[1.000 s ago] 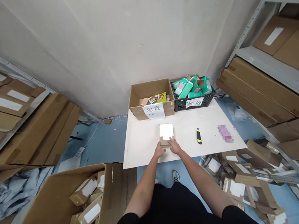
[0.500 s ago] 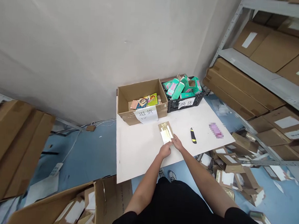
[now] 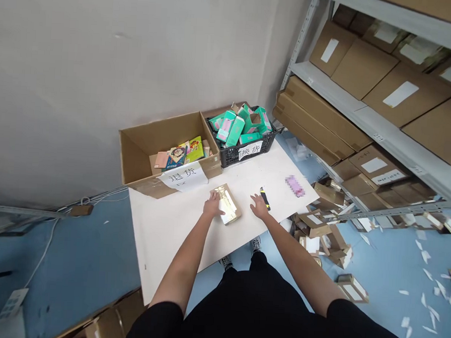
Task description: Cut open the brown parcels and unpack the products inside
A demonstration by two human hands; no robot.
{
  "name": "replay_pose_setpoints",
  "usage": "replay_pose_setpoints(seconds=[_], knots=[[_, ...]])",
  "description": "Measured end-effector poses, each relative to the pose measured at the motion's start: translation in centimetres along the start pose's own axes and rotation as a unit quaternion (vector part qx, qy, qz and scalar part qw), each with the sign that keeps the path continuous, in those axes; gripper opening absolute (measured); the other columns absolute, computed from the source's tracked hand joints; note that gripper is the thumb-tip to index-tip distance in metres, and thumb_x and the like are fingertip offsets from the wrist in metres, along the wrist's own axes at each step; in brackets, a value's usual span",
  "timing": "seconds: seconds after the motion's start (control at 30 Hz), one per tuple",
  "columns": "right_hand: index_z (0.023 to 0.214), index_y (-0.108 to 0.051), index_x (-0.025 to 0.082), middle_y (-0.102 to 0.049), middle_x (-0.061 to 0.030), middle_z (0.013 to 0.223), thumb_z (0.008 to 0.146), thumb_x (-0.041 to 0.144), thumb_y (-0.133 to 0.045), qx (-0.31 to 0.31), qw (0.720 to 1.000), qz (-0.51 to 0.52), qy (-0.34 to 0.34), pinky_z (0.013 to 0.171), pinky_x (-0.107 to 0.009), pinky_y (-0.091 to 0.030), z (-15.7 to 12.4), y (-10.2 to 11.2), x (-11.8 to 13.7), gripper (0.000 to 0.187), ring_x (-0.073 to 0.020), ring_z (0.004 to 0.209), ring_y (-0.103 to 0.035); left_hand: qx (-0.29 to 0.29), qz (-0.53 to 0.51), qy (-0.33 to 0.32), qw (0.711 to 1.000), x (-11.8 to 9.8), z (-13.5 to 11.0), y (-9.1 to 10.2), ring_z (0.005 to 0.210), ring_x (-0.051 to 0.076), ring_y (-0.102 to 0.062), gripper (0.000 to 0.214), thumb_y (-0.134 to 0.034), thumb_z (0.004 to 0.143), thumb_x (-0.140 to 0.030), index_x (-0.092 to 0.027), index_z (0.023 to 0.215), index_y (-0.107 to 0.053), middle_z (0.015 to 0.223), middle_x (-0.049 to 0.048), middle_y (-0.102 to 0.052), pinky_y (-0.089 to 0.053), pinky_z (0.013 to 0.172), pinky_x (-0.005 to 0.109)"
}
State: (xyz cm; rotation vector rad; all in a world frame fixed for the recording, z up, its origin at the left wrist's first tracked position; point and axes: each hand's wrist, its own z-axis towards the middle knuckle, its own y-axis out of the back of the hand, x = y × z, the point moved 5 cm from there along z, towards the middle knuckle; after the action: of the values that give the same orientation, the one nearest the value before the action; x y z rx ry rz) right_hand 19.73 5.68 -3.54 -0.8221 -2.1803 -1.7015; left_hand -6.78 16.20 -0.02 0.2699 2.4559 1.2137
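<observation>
A small flat brown parcel [image 3: 228,210] with pale tape lies on the white table [image 3: 169,231]. My left hand [image 3: 212,204] rests against its left edge, fingers laid on it. My right hand [image 3: 259,206] is flat on the table to the right of the parcel, fingers spread, right beside a black and yellow box cutter [image 3: 264,198] and holding nothing.
At the table's back stand an open cardboard box [image 3: 143,149] with colourful items and a paper label, and a black crate [image 3: 245,151] of teal boxes. Metal shelves [image 3: 364,116] with cartons line the right. Torn cardboard [image 3: 328,230] litters the blue floor.
The view swung to the right. My right hand left the parcel and moved right beside the box cutter. My left hand shifted to the parcel's left side; the parcel turned.
</observation>
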Motion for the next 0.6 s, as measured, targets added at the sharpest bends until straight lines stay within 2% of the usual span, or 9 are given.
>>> replay_pose_setpoints(seconds=[0.1, 0.17, 0.23, 0.3, 0.4, 0.47, 0.53, 0.6], knots=[[0.16, -0.05, 0.014, -0.051, -0.0187, 0.162, 0.101, 0.028, -0.051, 0.019, 0.997, -0.013, -0.076, 0.126, -0.047, -0.035, 0.8, 1.8, -5.5, 0.061, -0.0338, 0.154, -0.042, -0.002, 0.005, 0.027, 1.0, -0.9, -0.9, -2.5, 0.168, 0.034, -0.001, 0.129, -0.084, 0.079, -0.058, -0.02, 0.174, -0.006, 0.181, 0.018, -0.003, -0.038, 0.126, 0.045], [0.161, -0.047, 0.013, -0.054, -0.0212, 0.156, 0.102, 0.03, -0.052, 0.058, 0.989, -0.023, -0.131, 0.119, -0.045, -0.043, 1.2, 1.7, -8.7, 0.062, -0.0349, 0.146, -0.051, -0.002, -0.001, 0.056, 0.998, -1.5, -1.6, -4.0, 0.168, 0.034, 0.001, 0.125, -0.081, 0.081, -0.061, -0.022, 0.174, -0.006, 0.182, 0.0158, -0.003, -0.039, 0.124, 0.045], [0.163, -0.043, 0.014, -0.055, -0.0233, 0.152, 0.1, 0.033, -0.055, 0.091, 0.982, -0.038, -0.163, 0.111, -0.043, -0.049, 1.6, 1.1, -10.8, 0.066, -0.0366, 0.139, -0.056, 0.007, -0.009, 0.081, 0.997, -2.1, -2.1, -5.0, 0.169, 0.034, 0.002, 0.124, -0.08, 0.082, -0.063, -0.024, 0.174, -0.007, 0.182, 0.0143, -0.002, -0.04, 0.123, 0.046], [0.166, -0.036, 0.014, -0.052, -0.0255, 0.152, 0.098, 0.032, -0.058, 0.098, 0.978, -0.054, -0.174, 0.107, -0.043, -0.052, 2.1, 0.4, -11.8, 0.074, -0.0373, 0.135, -0.06, 0.016, -0.016, 0.095, 0.995, -2.6, -2.3, -5.4, 0.169, 0.034, 0.004, 0.124, -0.08, 0.082, -0.066, -0.026, 0.174, -0.008, 0.182, 0.0136, -0.001, -0.039, 0.123, 0.047], [0.171, -0.022, 0.011, -0.049, -0.0287, 0.152, 0.093, 0.025, -0.06, 0.111, 0.977, -0.05, -0.177, 0.104, -0.045, -0.054, 3.5, -0.4, -11.6, 0.088, -0.0372, 0.125, -0.067, 0.023, -0.024, 0.103, 0.994, -2.9, -2.3, -5.1, 0.168, 0.033, 0.005, 0.122, -0.082, 0.082, -0.064, -0.027, 0.174, -0.009, 0.182, 0.0137, 0.001, -0.035, 0.125, 0.051], [0.172, -0.015, 0.009, -0.055, -0.028, 0.146, 0.092, 0.024, -0.06, 0.132, 0.977, -0.01, -0.17, 0.103, -0.046, -0.055, 4.7, -0.5, -10.3, 0.093, -0.0361, 0.12, -0.07, 0.026, -0.029, 0.11, 0.993, -3.1, -2.3, -4.9, 0.169, 0.032, 0.005, 0.122, -0.084, 0.083, -0.058, -0.028, 0.174, -0.009, 0.182, 0.0139, 0.003, -0.033, 0.126, 0.053], [0.172, -0.015, 0.012, -0.064, -0.0225, 0.135, 0.094, 0.027, -0.054, 0.144, 0.974, 0.068, -0.16, 0.096, -0.044, -0.06, 5.9, -0.3, -8.0, 0.088, -0.0318, 0.111, -0.073, 0.028, -0.036, 0.119, 0.992, -3.3, -2.2, -4.9, 0.169, 0.031, 0.005, 0.123, -0.087, 0.082, -0.052, -0.029, 0.174, -0.008, 0.182, 0.0141, 0.005, -0.031, 0.127, 0.054], [0.171, -0.017, 0.018, -0.07, -0.0144, 0.121, 0.099, 0.028, -0.042, 0.156, 0.964, 0.159, -0.143, 0.083, -0.039, -0.064, 6.7, 0.0, -4.8, 0.077, -0.0255, 0.095, -0.074, 0.03, -0.043, 0.126, 0.991, -3.5, -2.2, -4.8, 0.169, 0.032, 0.006, 0.125, -0.089, 0.08, -0.05, -0.03, 0.174, -0.008, 0.181, 0.0143, 0.005, -0.028, 0.129, 0.056]])
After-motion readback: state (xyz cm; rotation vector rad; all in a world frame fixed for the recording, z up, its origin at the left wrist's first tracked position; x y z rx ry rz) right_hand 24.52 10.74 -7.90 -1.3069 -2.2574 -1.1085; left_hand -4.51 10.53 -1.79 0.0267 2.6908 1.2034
